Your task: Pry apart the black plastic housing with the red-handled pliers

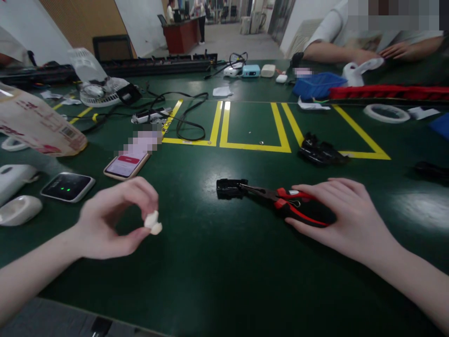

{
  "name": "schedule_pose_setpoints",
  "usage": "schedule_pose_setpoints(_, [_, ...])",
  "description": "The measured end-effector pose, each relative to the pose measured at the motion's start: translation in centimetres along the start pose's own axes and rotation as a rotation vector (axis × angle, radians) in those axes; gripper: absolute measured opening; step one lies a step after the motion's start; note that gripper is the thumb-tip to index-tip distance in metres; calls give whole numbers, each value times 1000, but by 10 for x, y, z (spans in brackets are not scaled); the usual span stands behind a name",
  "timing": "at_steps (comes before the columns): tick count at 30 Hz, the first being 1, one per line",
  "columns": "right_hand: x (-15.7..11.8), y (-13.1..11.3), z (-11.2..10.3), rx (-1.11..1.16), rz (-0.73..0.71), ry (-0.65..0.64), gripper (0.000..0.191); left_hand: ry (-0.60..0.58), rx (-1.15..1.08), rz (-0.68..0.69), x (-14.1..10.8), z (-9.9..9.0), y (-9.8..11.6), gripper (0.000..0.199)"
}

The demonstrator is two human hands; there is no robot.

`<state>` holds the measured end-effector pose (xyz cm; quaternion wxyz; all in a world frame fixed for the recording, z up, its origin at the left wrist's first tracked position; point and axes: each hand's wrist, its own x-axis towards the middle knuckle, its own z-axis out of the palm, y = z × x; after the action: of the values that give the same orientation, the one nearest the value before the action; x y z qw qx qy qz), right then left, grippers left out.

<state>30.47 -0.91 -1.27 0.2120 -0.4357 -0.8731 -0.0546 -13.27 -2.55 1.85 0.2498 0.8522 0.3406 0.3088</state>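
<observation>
My left hand (117,220) pinches a small white two-lobed piece (153,223) between thumb and fingertips, above the green table. What kind of piece it is, I cannot make out. My right hand (347,220) is around the red and black handles of needle-nose pliers (291,203), thumb on the near handle and fingers over the far one. The pliers point left, their tips at the right end of a small black plastic part (231,188) on the table. Whether the jaws grip this part, I cannot tell.
Left of my hands lie a phone (128,161), a white device with green lights (68,186) and a plastic packet (38,121). Black cables (189,117) cross behind. Beyond the pliers is a black plastic bundle (321,150). A person's hands (396,50) rest near a blue bin (317,85).
</observation>
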Motion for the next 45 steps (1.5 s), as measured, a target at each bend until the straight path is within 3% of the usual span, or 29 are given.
schedule_pose_setpoints(5, [0, 2, 2, 1, -9, 4, 55, -393, -86, -160, 8, 6, -11, 11])
schedule_pose_setpoints(9, [0, 2, 2, 8, -6, 13, 54, -486, -64, -173, 12, 8, -11, 15])
schedule_pose_setpoints(14, [0, 1, 2, -5, -9, 29, 54, -470, -67, -131, 17, 2, -15, 16])
schedule_pose_setpoints(19, [0, 1, 2, -20, -4, 40, 55, -316, -2, -143, 41, 11, -27, 17])
schedule_pose_setpoints(22, [1, 1, 2, -14, 10, 48, 56, -269, 75, -61, 69, 27, -33, 33])
schedule_pose_setpoints(26, [2, 1, -1, 2, 26, 54, 56, -315, 237, 26, 109, 54, -31, 76])
schedule_pose_setpoints(28, [2, 1, -2, -13, 15, 46, 56, -326, 306, 88, 123, 67, -26, 83])
schedule_pose_setpoints(34, [0, -1, -3, 12, 15, 15, 60, -346, 221, 91, 131, 82, -21, 42])
schedule_pose_setpoints(41, [-4, -6, -6, 33, 115, 38, 58, -369, 180, 91, 124, 79, -22, 39])
schedule_pose_setpoints(45, [-5, -8, -6, 80, 102, 9, 59, -368, 209, 84, 125, 80, -21, 39])
